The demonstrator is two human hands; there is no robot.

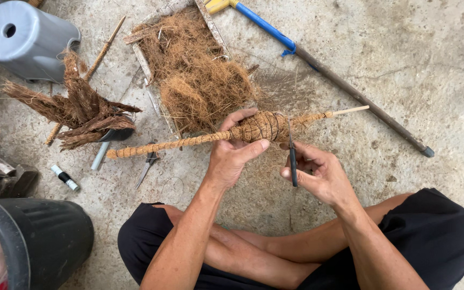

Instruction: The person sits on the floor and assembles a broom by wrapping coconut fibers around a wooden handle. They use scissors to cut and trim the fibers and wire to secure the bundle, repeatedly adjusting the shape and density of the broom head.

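My left hand (231,153) grips a long stick wrapped in coir rope (178,141), with a thick bulge of bound fibre (261,127) at its middle, thumb under the bulge. My right hand (318,174) holds small dark scissors (292,156), blades pointing up at the right side of the bulge. The stick's bare wooden tip (350,110) points to the right. I sit cross-legged on the concrete floor in black shorts.
A wooden tray of loose coconut fibre (194,70) lies ahead. A bundle of brown husk pieces (81,110), a grey plastic stool (25,40), a dark bucket (38,239), a blue-handled stick (323,70), pliers (147,164) and a marker (64,178) surround me.
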